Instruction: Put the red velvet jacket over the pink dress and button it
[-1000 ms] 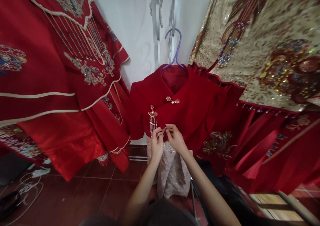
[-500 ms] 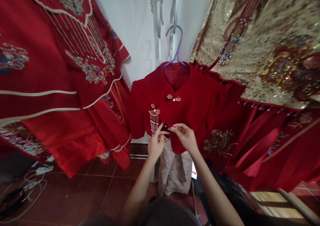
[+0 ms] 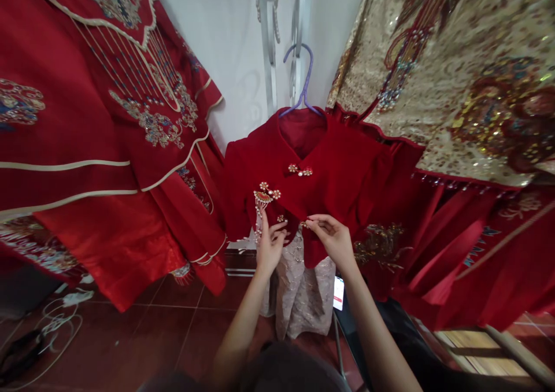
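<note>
head view | red jacket (image 3: pixel 342 178) is hanging mid-frame on purple hanger (image 3: pixel 306 74) | left hand (image 3: pixel 269 243) is pinching the jacket's front edge, other fingers loose | right hand (image 3: pixel 335 239) is pinching lower clasp (image 3: pixel 304 225) | step: probably fastening it; next calls for aligning both halves.

jacket (image 3: pixel 347 172): deep plain red, with a darker red lining at the neck.
collar clasp (image 3: pixel 300 170): gold, with white pearls and small red stones.
tassel brooch (image 3: pixel 264 195): gold and red, with white beads and pale hanging strands.
skirt (image 3: pixel 299 291): pale pinkish beige with a faint glittering pattern.
hanger (image 3: pixel 304 80): lilac.
red robe (image 3: pixel 87 149): bright red, with cream piping lines, gold and blue embroidery, and strings of beads.
gold robe (image 3: pixel 459 51): gold sequins with red and blue-green motifs, red edging, red pleats below.
wall (image 3: pixel 225 45): white.
floor (image 3: pixel 147 334): dark red-brown tiles with pale joints.
cable (image 3: pixel 56 322): white.
</note>
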Tool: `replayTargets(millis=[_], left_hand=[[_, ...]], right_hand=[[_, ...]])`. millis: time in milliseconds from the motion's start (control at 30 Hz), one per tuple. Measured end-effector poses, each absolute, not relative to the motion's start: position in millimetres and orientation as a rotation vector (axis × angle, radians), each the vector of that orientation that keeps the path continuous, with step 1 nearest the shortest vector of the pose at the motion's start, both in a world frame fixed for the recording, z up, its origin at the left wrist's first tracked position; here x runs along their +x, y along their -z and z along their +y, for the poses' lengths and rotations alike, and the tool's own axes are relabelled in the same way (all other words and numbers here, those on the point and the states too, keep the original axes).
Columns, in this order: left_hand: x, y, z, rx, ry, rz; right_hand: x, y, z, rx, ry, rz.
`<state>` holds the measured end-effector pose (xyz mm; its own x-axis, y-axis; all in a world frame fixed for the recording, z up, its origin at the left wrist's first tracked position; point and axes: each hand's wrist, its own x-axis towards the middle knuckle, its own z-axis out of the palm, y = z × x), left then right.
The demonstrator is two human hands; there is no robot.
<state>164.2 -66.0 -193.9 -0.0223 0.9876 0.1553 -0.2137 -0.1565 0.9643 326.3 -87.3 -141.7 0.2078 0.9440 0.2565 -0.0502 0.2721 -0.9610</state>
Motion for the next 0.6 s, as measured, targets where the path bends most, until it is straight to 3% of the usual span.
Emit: replayTargets(millis=[167,400,600], left_hand=[[191,183,-66,0.978,-1.438,0.911],[189,178,-74,0.875,-1.578,0.959],[180,181,-80,0.89,-1.619,0.957]], right_hand=[[327,148,-88,-1.067,-0.859,-1.167],[327,147,-89,-1.155,-0.547,-1.387],[313,149,-78,-1.121,-0.608,-1.463]])
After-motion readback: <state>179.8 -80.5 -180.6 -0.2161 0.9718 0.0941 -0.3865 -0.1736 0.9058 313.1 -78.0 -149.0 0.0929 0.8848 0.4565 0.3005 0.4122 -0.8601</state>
